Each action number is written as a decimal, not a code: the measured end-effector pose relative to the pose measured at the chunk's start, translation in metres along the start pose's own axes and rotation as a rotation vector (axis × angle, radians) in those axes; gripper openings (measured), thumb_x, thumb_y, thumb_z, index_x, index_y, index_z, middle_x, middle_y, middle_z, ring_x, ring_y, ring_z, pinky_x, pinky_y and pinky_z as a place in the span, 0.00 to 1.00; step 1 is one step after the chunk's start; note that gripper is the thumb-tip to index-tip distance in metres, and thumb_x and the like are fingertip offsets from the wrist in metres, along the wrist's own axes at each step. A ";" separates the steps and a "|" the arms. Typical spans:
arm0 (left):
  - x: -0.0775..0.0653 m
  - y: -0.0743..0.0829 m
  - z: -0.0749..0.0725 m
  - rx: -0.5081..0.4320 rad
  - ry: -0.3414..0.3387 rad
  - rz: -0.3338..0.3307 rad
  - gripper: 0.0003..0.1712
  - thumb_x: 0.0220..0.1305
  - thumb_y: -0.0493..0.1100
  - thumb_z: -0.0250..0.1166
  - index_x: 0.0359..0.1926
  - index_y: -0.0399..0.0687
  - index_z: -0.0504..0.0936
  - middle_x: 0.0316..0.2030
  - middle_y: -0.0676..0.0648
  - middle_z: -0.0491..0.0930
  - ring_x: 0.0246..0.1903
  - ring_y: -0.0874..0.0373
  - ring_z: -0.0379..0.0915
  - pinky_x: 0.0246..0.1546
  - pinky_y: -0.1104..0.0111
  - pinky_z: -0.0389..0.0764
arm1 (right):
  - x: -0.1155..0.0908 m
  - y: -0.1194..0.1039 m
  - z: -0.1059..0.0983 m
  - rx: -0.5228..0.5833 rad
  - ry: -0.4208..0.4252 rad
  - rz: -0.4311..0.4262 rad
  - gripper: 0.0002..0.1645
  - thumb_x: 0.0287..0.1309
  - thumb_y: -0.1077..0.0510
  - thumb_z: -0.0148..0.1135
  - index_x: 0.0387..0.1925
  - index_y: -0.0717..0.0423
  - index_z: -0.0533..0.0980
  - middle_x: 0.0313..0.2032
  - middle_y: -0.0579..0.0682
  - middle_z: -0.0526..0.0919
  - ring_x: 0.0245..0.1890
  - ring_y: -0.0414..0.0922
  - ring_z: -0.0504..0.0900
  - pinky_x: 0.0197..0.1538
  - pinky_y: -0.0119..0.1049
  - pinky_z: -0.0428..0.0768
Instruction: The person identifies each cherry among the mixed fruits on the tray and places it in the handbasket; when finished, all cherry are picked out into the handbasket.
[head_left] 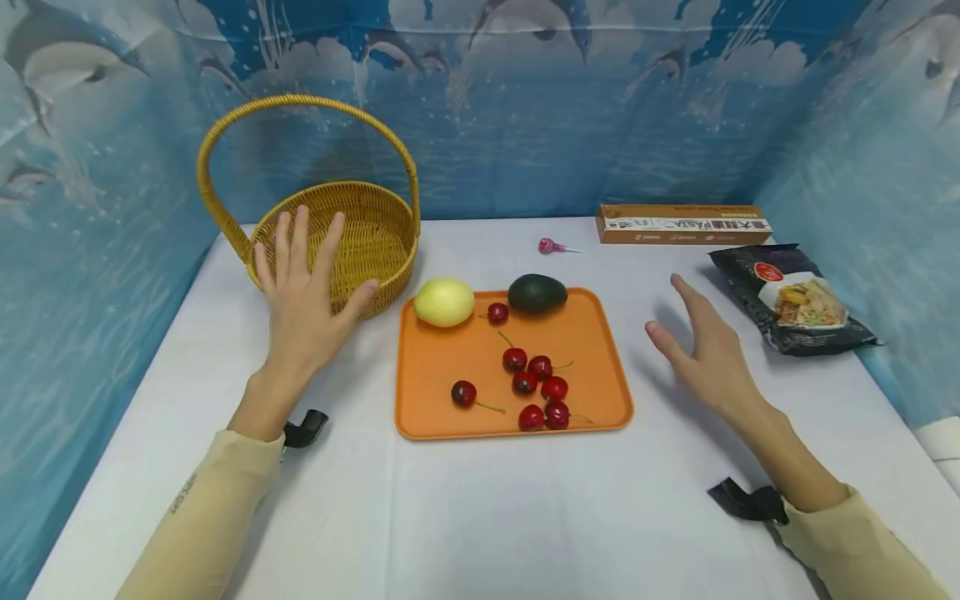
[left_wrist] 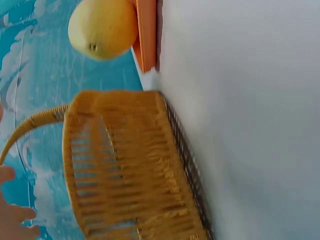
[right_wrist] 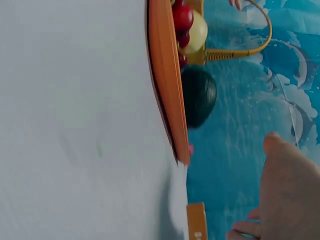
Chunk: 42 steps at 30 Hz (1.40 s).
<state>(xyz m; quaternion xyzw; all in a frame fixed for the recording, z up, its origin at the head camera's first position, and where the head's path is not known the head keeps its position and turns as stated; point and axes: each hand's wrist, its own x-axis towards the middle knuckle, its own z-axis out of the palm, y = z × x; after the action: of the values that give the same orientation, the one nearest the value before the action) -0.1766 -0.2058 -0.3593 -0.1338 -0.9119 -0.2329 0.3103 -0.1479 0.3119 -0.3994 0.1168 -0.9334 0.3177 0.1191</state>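
Observation:
My left hand is spread with straight fingers in front of the yellow wicker basket, partly covering it; whether it touches the rim cannot be told. To the right, my right hand hangs over the table with thumb and fingers apart, holding nothing. Between the hands lies an orange tray. On it are a lemon at the back left corner, a dark green avocado at the back edge, and several red cherries, some with stems. The left wrist view shows the basket close by.
A wrapped lollipop lies behind the tray. A brown pasta box stands against the back curtain. The black food packet rests at the right, beyond my right hand. Blue dolphin-print curtains enclose the white table. The basket's tall handle arches upward.

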 end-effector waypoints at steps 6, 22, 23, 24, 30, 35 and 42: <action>0.003 -0.018 -0.011 -0.061 0.137 -0.032 0.48 0.71 0.75 0.56 0.82 0.58 0.61 0.85 0.46 0.46 0.85 0.48 0.35 0.80 0.42 0.30 | -0.007 -0.002 0.008 0.021 0.032 -0.051 0.42 0.72 0.48 0.65 0.82 0.44 0.60 0.78 0.56 0.68 0.76 0.62 0.65 0.75 0.65 0.61; -0.002 -0.066 -0.015 -0.345 0.313 -0.340 0.52 0.73 0.59 0.64 0.86 0.58 0.45 0.84 0.59 0.47 0.82 0.66 0.43 0.80 0.64 0.46 | -0.025 -0.007 0.024 0.121 0.016 -0.113 0.32 0.73 0.59 0.63 0.75 0.43 0.72 0.68 0.48 0.80 0.69 0.24 0.69 0.69 0.17 0.59; -0.002 -0.067 -0.015 -0.374 0.284 -0.377 0.51 0.73 0.58 0.63 0.86 0.61 0.44 0.84 0.60 0.46 0.82 0.66 0.43 0.80 0.64 0.46 | -0.026 -0.008 0.025 0.126 0.008 -0.112 0.31 0.73 0.59 0.63 0.75 0.43 0.72 0.69 0.48 0.80 0.69 0.24 0.69 0.69 0.16 0.59; -0.003 -0.068 -0.015 -0.401 0.254 -0.406 0.50 0.75 0.58 0.62 0.86 0.62 0.43 0.84 0.59 0.45 0.82 0.66 0.42 0.81 0.64 0.45 | -0.026 -0.008 0.025 0.129 0.000 -0.111 0.31 0.73 0.59 0.63 0.75 0.43 0.72 0.69 0.48 0.80 0.70 0.24 0.69 0.69 0.16 0.59; -0.001 -0.077 -0.009 -0.640 0.155 -0.501 0.45 0.79 0.53 0.58 0.86 0.57 0.44 0.84 0.50 0.48 0.83 0.59 0.43 0.82 0.63 0.46 | -0.026 -0.014 0.029 0.134 -0.037 -0.092 0.30 0.73 0.58 0.63 0.74 0.42 0.73 0.68 0.47 0.81 0.69 0.23 0.68 0.68 0.16 0.58; 0.001 -0.096 0.005 -0.912 0.156 -0.590 0.38 0.80 0.49 0.59 0.83 0.52 0.55 0.81 0.43 0.58 0.81 0.56 0.53 0.78 0.71 0.55 | -0.021 -0.030 0.032 0.144 -0.083 -0.095 0.31 0.72 0.59 0.65 0.73 0.39 0.74 0.65 0.45 0.83 0.68 0.25 0.71 0.68 0.16 0.59; 0.002 -0.118 0.011 -1.193 0.269 -0.640 0.25 0.84 0.44 0.49 0.77 0.49 0.65 0.77 0.43 0.62 0.78 0.51 0.56 0.78 0.67 0.57 | 0.012 -0.070 0.049 0.220 -0.180 -0.148 0.26 0.70 0.56 0.68 0.68 0.40 0.79 0.63 0.40 0.84 0.68 0.45 0.77 0.71 0.62 0.70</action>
<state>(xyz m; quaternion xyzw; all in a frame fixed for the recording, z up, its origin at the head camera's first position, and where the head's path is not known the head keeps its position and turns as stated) -0.2298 -0.3006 -0.4058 0.0241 -0.5759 -0.7897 0.2098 -0.1456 0.2258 -0.3936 0.2257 -0.8886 0.3967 0.0446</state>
